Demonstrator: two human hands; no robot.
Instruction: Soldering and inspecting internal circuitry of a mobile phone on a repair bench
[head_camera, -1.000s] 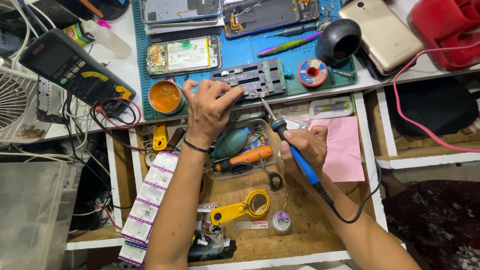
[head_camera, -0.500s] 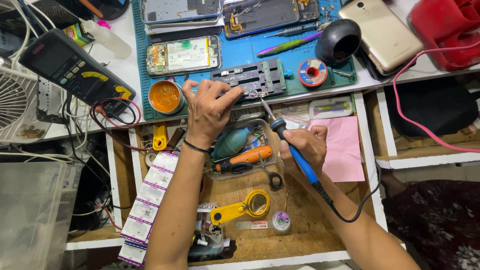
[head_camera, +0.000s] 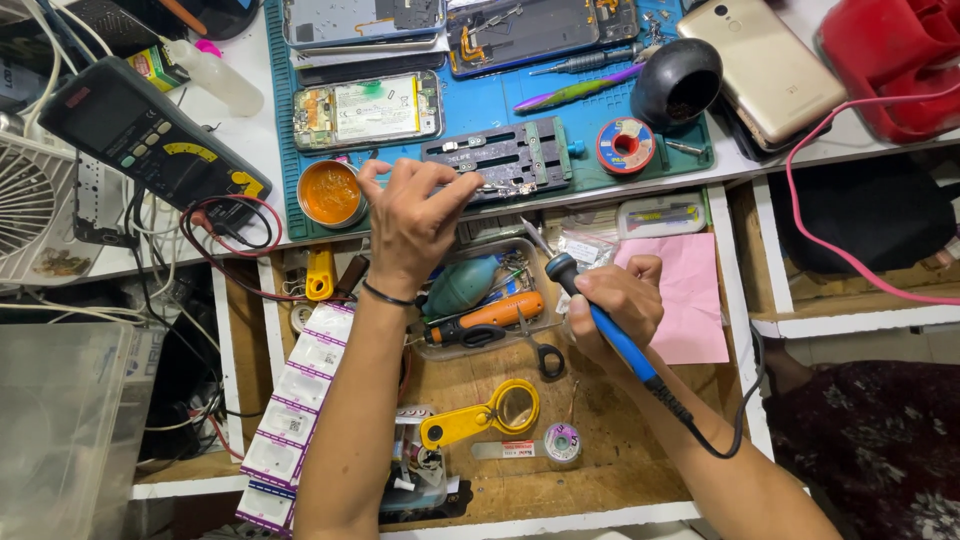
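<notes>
My right hand (head_camera: 620, 300) grips a blue-handled soldering iron (head_camera: 600, 320); its metal tip points up-left toward the bench edge, and its black cord trails down to the right. My left hand (head_camera: 410, 215) rests at the front edge of the blue work mat (head_camera: 480, 105), fingers pinched on something thin beside the dark metal board holder (head_camera: 500, 160); what it pinches is too small to tell. An orange tin of flux (head_camera: 330, 193) sits just left of that hand. An opened phone (head_camera: 365, 108) lies on the mat behind it.
A multimeter (head_camera: 150, 145) with red and black leads lies at left beside a small fan (head_camera: 30, 205). A solder reel (head_camera: 625, 145), black cup (head_camera: 678, 80) and gold phone (head_camera: 765, 65) sit at right. The open drawer holds a yellow magnifier (head_camera: 480, 415), screwdriver (head_camera: 485, 318) and pink paper (head_camera: 685, 295).
</notes>
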